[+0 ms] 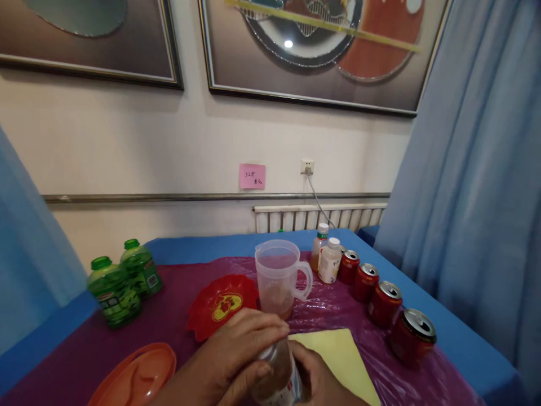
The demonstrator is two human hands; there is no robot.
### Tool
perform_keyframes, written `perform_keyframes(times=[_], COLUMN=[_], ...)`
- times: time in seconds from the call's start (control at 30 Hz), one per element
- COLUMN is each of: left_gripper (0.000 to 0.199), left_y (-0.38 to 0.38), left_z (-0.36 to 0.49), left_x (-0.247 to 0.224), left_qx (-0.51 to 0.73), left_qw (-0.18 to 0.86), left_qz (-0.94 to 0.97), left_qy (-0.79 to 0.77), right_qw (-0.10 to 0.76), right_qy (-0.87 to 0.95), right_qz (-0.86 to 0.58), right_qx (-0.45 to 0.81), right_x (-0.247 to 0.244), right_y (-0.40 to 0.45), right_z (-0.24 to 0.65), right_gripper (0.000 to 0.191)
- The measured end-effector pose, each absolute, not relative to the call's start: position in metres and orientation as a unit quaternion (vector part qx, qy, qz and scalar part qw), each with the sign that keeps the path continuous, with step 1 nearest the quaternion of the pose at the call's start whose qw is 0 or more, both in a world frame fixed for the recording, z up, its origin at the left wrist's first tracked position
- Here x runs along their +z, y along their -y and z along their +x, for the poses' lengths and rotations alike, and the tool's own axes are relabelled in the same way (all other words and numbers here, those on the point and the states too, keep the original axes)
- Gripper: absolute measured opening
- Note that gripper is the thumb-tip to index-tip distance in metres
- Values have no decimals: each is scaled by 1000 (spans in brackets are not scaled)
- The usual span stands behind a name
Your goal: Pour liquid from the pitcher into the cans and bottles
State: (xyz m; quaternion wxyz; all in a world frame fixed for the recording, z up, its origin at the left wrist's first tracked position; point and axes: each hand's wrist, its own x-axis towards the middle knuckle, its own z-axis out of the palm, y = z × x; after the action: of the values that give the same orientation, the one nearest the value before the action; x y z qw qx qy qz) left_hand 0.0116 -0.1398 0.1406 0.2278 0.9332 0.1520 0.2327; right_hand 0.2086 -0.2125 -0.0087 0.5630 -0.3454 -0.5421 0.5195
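Note:
Low in the middle of the head view is a clear plastic bottle (280, 369) with a white and blue label and brownish contents. My left hand (236, 352) is closed over its upper end, so the cap is hidden. Around its side wraps my right hand (315, 372). Just beyond my hands stands a translucent plastic pitcher (276, 276), its handle to the right and some brownish liquid at its bottom. Beside the pitcher lies a red scalloped plate (200, 307) with a yellow emblem. A yellow cloth (344, 355) is spread partly under my right hand.
At left stand two green bottles (114, 293). Near them is an orange divided plate (139, 369). Several red drink cans (384, 304) line the right side, with a white-capped bottle (329, 262) and a slimmer bottle (319, 248) behind. Purple plastic sheeting (177, 287) covers the blue table.

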Motion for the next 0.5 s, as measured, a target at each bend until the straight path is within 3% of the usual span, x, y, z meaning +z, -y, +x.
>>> perform_keyframes(times=[0.3,0.5], left_gripper=[31,50], left_y=[135,126], left_z=[31,17], left_x=[141,127], left_qx=[249,199], left_qw=[192,212], left_qz=[934,937], left_qy=[-170,-196], right_qw=[591,618], right_qy=[490,467], right_qz=[-371,-346], right_qx=[522,529], right_x=[-31,-30], right_y=[205,206], right_z=[192,198], right_gripper=[76,82])
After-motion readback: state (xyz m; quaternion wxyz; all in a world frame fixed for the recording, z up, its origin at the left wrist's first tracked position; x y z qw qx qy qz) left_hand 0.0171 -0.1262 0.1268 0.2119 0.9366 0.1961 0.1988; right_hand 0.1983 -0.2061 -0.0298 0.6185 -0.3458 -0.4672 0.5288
